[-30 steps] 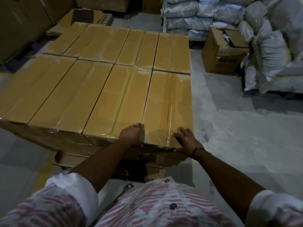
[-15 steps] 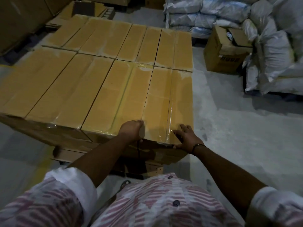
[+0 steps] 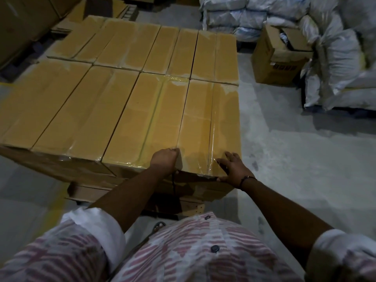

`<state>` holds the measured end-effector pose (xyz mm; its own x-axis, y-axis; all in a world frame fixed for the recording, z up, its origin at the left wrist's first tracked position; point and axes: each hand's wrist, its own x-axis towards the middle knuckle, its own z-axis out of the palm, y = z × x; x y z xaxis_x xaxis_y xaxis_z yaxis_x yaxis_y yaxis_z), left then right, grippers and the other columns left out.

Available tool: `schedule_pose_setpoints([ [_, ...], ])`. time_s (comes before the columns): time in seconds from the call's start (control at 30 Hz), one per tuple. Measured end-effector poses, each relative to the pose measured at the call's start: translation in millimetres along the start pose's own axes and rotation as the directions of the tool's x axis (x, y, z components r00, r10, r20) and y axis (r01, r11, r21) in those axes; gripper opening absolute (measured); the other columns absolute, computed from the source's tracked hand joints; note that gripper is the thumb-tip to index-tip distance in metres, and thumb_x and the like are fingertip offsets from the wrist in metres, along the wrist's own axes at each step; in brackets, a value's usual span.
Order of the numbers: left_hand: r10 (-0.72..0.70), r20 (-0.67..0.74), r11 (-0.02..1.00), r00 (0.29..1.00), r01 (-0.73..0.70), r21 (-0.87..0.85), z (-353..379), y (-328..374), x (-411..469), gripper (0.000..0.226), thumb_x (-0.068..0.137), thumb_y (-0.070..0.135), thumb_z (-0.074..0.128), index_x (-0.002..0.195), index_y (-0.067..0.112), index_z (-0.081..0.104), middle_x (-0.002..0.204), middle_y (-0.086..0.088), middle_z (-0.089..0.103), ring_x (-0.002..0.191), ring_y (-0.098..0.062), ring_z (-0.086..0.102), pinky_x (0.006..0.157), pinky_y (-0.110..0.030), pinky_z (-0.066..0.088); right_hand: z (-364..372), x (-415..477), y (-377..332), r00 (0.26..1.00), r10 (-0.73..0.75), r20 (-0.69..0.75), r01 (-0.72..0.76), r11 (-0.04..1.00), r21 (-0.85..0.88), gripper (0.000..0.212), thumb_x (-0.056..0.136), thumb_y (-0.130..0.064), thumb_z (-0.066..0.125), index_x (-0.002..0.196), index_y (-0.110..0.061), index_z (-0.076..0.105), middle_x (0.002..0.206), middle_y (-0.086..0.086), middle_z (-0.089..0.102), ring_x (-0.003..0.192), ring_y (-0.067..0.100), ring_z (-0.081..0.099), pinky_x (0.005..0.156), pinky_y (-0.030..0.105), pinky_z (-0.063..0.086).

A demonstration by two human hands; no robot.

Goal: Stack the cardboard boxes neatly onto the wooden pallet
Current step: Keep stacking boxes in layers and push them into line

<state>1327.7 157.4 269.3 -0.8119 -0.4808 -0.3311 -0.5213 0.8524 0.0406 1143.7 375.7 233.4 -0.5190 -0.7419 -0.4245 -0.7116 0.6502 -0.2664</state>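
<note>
"Where's the box?"

"The near-right cardboard box (image 3: 209,127) lies on the top layer over the wooden pallet (image 3: 191,208), flush beside its neighbour (image 3: 146,119). My left hand (image 3: 165,159) is curled closed at its near-left corner; my right hand (image 3: 234,169) lies open and flat on the near-right corner."

"How will it handle?"

"Long, stiff, probably heavy, and the tape looks slick. I'd grip the corners, not the film."
</note>
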Motion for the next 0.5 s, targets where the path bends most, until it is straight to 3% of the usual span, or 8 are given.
schedule_pose_setpoints([
  [0.17,0.006,0.002,0.999,1.000,-0.006,0.040,-3.1,3.2,-0.1,0.081,0.076,0.038,0.088,0.142,0.013,0.047,0.127,-0.009,0.065,0.112,-0.029,0.065,0.082,-0.039,0.055,2.5,0.4,-5.1,0.999,0.048,-0.011,-0.048,0.999,-0.024,0.087,0.081,-0.041,0.081,0.153,-0.040,0.032,0.169,-0.001,0.006,0.155,0.029,-0.001,0.116,0.058,0.036],
  [0.3,0.033,0.040,0.997,0.999,-0.035,0.065,-8.6,1.1,6.1,0.072,0.071,0.041,0.091,0.128,0.015,0.057,0.121,-0.007,0.065,0.107,-0.026,0.065,0.078,-0.036,0.052,5.6,-1.3,-10.3,0.997,0.082,-0.013,-0.083,0.996,-0.028,0.086,0.082,-0.047,0.079,0.152,-0.041,0.030,0.170,-0.004,0.002,0.156,0.028,-0.001,0.110,0.062,0.040],
  [0.5,0.047,0.081,0.995,0.996,-0.053,0.084,-14.2,-8.0,16.2,0.072,0.065,0.070,0.083,0.113,0.020,0.062,0.099,0.000,0.061,0.085,-0.019,0.057,0.067,-0.030,0.047,10.3,-1.7,-11.9,0.995,0.096,0.000,-0.096,0.995,0.025,0.090,0.078,-0.065,0.073,0.152,-0.040,0.029,0.170,-0.005,-0.001,0.156,0.028,-0.004,0.111,0.064,0.035],
])
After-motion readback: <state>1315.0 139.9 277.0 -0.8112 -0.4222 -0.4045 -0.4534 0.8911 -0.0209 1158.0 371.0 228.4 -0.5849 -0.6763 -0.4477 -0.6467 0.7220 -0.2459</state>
